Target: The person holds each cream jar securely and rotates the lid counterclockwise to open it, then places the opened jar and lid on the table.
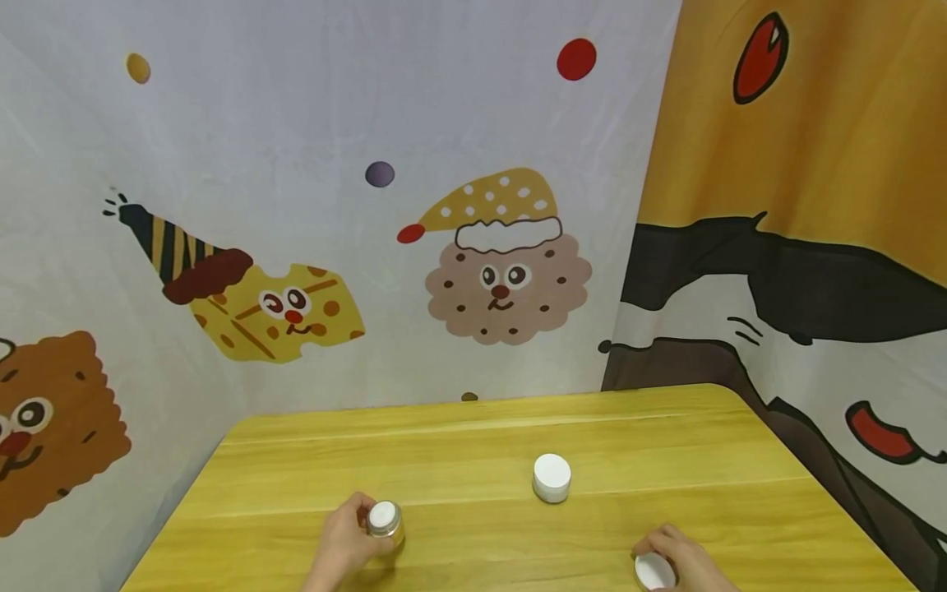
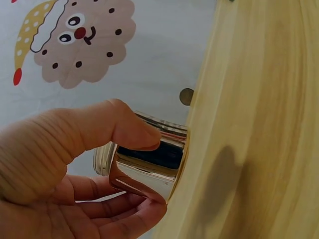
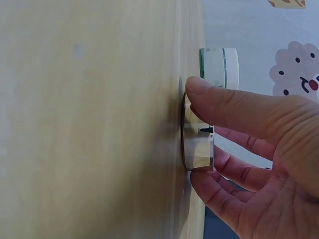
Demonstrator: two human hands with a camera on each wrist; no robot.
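My left hand (image 1: pixel 346 534) grips a shiny gold cosmetic jar (image 1: pixel 392 530) by its sides, thumb across the front and fingers behind. In the left wrist view the jar (image 2: pixel 147 172) has a bare threaded neck, and its base is close over the tabletop. From the head, its top looks white. At the front right, my right hand (image 1: pixel 684 559) pinches a low, round lid (image 1: pixel 654 571) with a white upper face. The right wrist view shows this lid's mirror-like side (image 3: pixel 197 152) between thumb and fingers, right at the wood surface.
A white-lidded jar (image 1: pixel 552 478) stands upright on the yellow wooden table (image 1: pixel 444 444), farther back between the hands. Behind the table's far edge hangs a white cloth (image 1: pixel 296 123) with cartoon prints; an orange and black printed cloth (image 1: pixel 836 173) hangs at the right.
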